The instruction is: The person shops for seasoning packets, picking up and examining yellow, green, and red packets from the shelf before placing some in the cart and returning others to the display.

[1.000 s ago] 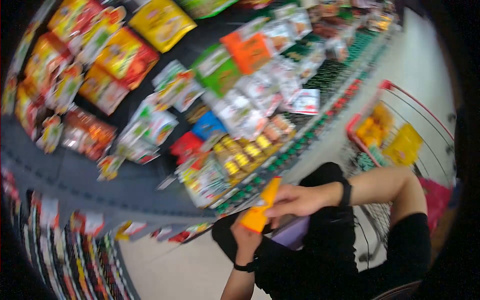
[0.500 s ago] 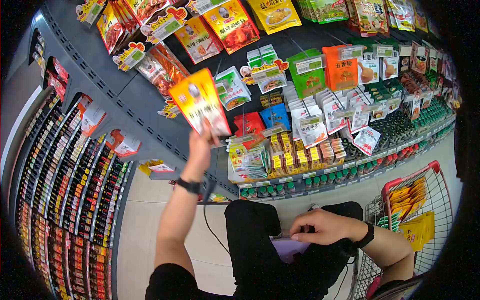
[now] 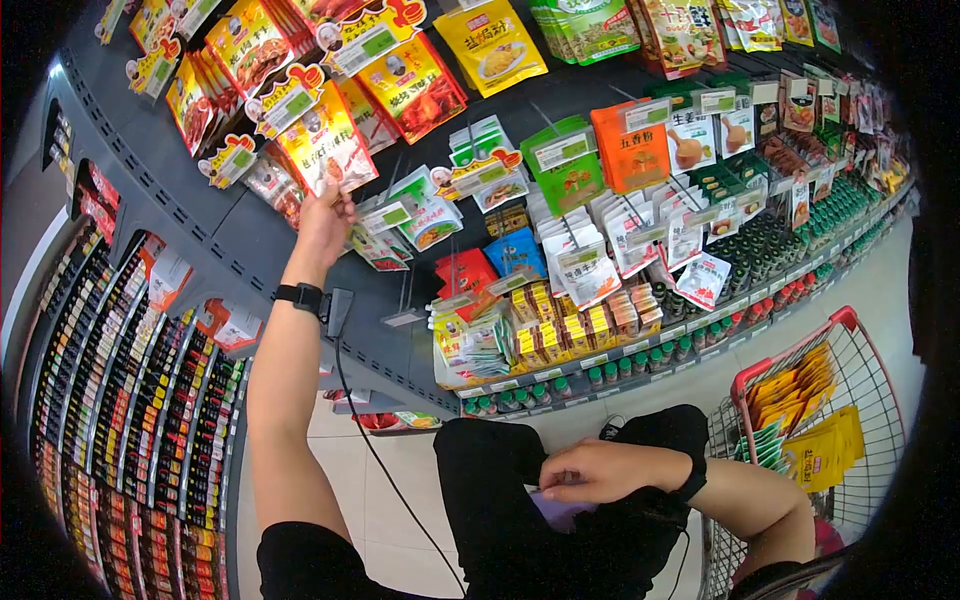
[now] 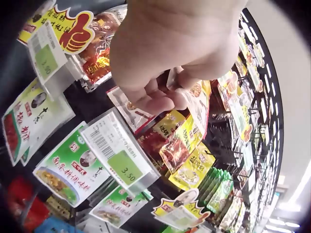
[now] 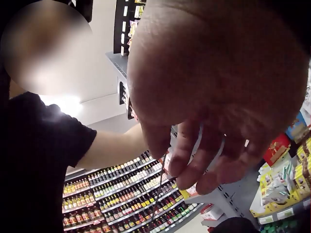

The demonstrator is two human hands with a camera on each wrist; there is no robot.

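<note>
Left hand [image 3: 326, 226] pinches the yellow-red packet [image 3: 322, 145] below the thumbs-up tag [image 3: 291, 100] — best guided gently, uncreased — right hand's [image 3: 612, 472] fingers, loosely bent, far below that tag.

L arm [image 3: 287, 395] stretched fwd, L hand [image 3: 324, 228] pinching, R arm [image 3: 760, 500] bent, R hand [image 3: 612, 472] low, palm down

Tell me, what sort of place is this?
Probably a supermarket's seasoning aisle: flat, glossy, brightly printed packets hang behind white-and-green price tags, slim dark bottles stand in long rows, and there's a red-trimmed metal wire shopping cart.
</note>
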